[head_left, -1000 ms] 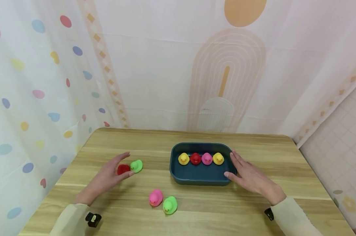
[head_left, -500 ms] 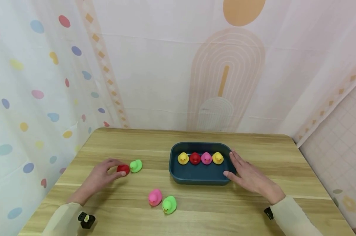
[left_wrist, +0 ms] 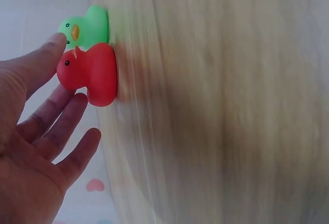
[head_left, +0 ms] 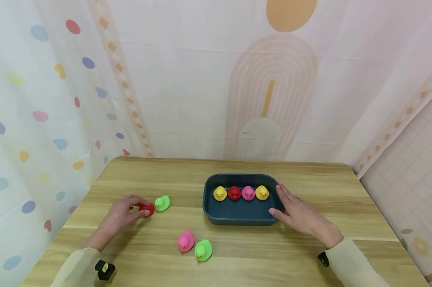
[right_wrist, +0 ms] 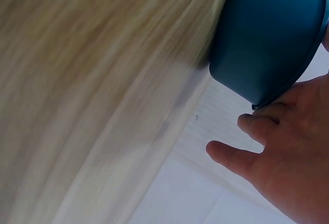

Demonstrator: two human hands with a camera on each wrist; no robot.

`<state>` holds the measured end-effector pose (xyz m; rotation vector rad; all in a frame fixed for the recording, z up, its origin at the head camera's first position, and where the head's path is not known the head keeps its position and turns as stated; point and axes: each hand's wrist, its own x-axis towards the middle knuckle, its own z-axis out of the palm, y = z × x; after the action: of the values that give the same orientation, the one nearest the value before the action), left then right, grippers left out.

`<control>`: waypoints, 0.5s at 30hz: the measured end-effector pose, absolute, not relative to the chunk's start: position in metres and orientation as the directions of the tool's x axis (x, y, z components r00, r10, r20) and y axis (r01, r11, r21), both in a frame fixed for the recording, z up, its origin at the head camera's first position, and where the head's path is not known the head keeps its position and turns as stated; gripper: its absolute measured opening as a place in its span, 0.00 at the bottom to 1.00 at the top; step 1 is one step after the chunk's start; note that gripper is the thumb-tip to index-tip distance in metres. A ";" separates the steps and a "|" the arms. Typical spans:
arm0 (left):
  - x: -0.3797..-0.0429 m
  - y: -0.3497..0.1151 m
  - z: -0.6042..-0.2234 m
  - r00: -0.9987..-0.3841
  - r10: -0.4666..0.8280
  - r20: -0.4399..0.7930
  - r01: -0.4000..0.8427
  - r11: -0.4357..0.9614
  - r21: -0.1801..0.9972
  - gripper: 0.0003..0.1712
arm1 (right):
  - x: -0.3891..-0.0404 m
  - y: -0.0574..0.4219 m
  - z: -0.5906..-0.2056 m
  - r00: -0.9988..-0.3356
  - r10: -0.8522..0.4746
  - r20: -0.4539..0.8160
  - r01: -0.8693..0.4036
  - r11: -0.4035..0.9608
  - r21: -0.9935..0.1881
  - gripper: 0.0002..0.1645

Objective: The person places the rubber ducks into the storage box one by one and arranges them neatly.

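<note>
My left hand [head_left: 120, 215] is at the left of the table, its thumb and fingers either side of the head of a red rubber duck [left_wrist: 100, 75]. The duck's base is at the wood. Right beside it stands a green rubber duck [head_left: 162, 203], close to my thumb tip in the left wrist view. My right hand [head_left: 302, 215] rests on the right end of a dark blue tray [head_left: 242, 222], fingers extended along the rim and thumb over its inner edge. In the right wrist view, the tray's wall [right_wrist: 267, 34] hides some fingertips.
Inside the tray, a yellow duck [head_left: 220, 193], a red duck [head_left: 234, 193], a pink duck [head_left: 248, 193] and another yellow duck [head_left: 262, 193] form a row. A pink duck [head_left: 186, 241] and a green duck [head_left: 203, 250] sit nearer the front. Curtains [head_left: 187, 79] hang behind the table.
My left hand has drawn back leftward and down, and its thumb and fingers have closed in on the red duck. The right hand stays at the tray; the head view has shifted slightly.
</note>
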<state>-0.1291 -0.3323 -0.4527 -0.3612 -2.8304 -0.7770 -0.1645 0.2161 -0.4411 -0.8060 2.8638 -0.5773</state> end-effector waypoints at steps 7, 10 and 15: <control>-0.131 -0.333 -0.456 -0.947 0.180 0.267 0.291 0.831 0.474 0.10 | -0.165 0.215 -0.442 -0.851 -0.525 0.008 -0.486 0.782 -0.390 0.54; -0.130 -0.333 -0.454 -0.944 0.170 0.281 0.292 0.829 0.478 0.11 | -0.165 0.215 -0.442 -0.850 -0.527 0.015 -0.490 0.779 -0.391 0.53; -0.123 -0.331 -0.445 -0.944 0.126 0.305 0.271 0.824 0.497 0.12 | -0.165 0.215 -0.443 -0.851 -0.525 0.024 -0.490 0.775 -0.400 0.53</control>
<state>-0.1234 -0.3308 -0.4447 -0.3041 -2.7476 -0.8053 -0.1647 0.2149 -0.4427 -0.8237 2.8751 -0.6095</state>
